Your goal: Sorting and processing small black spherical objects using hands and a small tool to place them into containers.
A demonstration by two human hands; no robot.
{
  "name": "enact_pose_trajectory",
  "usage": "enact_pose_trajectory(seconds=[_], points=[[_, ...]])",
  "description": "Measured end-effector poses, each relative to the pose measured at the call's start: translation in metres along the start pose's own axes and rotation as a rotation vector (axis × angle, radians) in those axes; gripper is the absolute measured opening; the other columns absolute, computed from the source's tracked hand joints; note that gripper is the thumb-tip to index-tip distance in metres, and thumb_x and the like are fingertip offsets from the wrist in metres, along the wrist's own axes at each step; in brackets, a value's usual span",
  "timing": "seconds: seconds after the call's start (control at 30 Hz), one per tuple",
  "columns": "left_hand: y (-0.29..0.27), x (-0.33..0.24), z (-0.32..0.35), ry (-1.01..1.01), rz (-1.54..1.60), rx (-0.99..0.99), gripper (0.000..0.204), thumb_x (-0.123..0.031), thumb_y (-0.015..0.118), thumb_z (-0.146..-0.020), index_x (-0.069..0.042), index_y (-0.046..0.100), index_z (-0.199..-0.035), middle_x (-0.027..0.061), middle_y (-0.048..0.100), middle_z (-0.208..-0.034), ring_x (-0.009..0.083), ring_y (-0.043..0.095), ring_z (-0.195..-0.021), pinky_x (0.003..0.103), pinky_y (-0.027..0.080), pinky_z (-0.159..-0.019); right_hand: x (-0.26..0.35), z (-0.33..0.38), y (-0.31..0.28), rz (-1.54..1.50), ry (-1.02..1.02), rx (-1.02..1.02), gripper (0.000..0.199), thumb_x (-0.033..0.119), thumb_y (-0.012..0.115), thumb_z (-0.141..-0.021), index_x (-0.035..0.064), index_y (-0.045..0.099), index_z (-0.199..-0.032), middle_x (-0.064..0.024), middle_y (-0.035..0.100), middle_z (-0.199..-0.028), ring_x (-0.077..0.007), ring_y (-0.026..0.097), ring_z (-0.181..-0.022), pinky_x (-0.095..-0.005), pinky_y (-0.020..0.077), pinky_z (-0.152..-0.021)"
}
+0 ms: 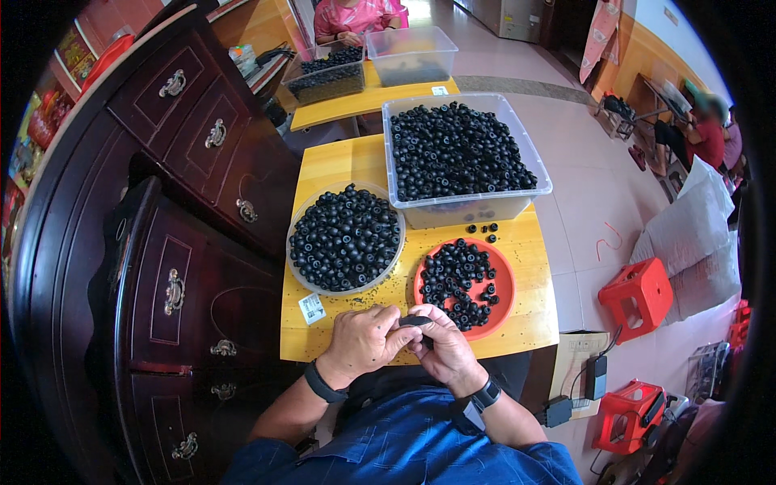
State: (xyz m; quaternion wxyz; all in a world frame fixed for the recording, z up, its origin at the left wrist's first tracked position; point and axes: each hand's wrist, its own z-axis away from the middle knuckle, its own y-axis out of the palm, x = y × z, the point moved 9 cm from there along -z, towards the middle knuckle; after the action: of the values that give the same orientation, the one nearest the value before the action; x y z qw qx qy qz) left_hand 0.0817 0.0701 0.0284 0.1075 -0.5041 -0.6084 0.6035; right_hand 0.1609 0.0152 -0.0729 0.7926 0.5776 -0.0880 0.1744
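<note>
Together, left hand [364,339] and right hand [444,343] grip a small black object [415,321]; one white printed label [311,308] lies near left.

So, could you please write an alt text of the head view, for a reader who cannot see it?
A person's left grip and right grip hold a small dark piece at the near edge of a yellow table. On it stand a round tub, red plate and clear bin, holding small black hollow parts.

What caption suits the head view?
Left hand and right hand hold a black piece near a red plate of black parts.
</note>
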Motion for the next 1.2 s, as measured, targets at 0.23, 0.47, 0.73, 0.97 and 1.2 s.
enact_pose_trajectory(seconds=[0.23,0.47,0.73,0.97,1.2], points=[[-0.016,-0.002,-0.001,-0.050,0.277,-0.103,0.024,-0.027,0.074,-0.086,-0.007,0.065,-0.097,0.0052,0.066,-0.069,0.0232,0.067,-0.060,0.035,0.050,-0.052,-0.004,-0.001,0.004,-0.033,0.026,0.022,0.008,0.017,0.059,-0.100,0.0118,0.062,-0.106,0.0037,0.062,-0.092,-0.0055,0.056,-0.072,-0.0186,0.0493,-0.065],[-0.011,-0.002,-0.003,-0.088,0.414,-0.052,0.025,-0.010,0.074,-0.084,-0.008,0.066,-0.107,0.0032,0.066,-0.068,0.0176,0.064,-0.056,0.031,0.049,-0.053,-0.007,0.000,0.004,0.002,0.064,-0.009,0.008,0.018,0.057,-0.101,0.0134,0.059,-0.107,0.0051,0.060,-0.089,-0.0053,0.057,-0.073,-0.0184,0.0494,-0.064],[-0.076,0.054,-0.030,-0.243,0.025,-0.290,0.021,-0.019,0.076,-0.082,-0.006,0.066,-0.094,0.0103,0.067,-0.069,0.0274,0.069,-0.063,0.037,0.053,-0.057,-0.014,0.002,-0.014,-0.008,0.139,-0.108,0.023,0.024,0.056,-0.102,0.0115,0.058,-0.121,-0.0033,0.066,-0.112,-0.0126,0.062,-0.093,-0.0292,0.0520,-0.078],[-0.109,0.124,-0.047,-0.348,-0.167,-0.318,0.025,-0.023,0.074,-0.081,-0.005,0.068,-0.097,0.0128,0.069,-0.075,0.0337,0.069,-0.071,0.042,0.054,-0.064,-0.021,0.002,-0.010,-0.035,0.181,-0.075,0.032,0.025,0.050,-0.104,0.0066,0.054,-0.130,-0.0058,0.065,-0.116,-0.0139,0.061,-0.098,-0.0282,0.0510,-0.078],[-0.101,0.134,-0.045,-0.359,-0.005,-0.290,0.023,-0.019,0.071,-0.084,-0.002,0.068,-0.098,0.0137,0.068,-0.074,0.0323,0.068,-0.069,0.037,0.053,-0.062,-0.031,0.008,-0.003,-0.086,0.265,0.121,0.029,0.029,0.049,-0.105,0.0067,0.055,-0.123,0.0006,0.053,-0.087,-0.0091,0.042,-0.064,-0.0221,0.0389,-0.056]])
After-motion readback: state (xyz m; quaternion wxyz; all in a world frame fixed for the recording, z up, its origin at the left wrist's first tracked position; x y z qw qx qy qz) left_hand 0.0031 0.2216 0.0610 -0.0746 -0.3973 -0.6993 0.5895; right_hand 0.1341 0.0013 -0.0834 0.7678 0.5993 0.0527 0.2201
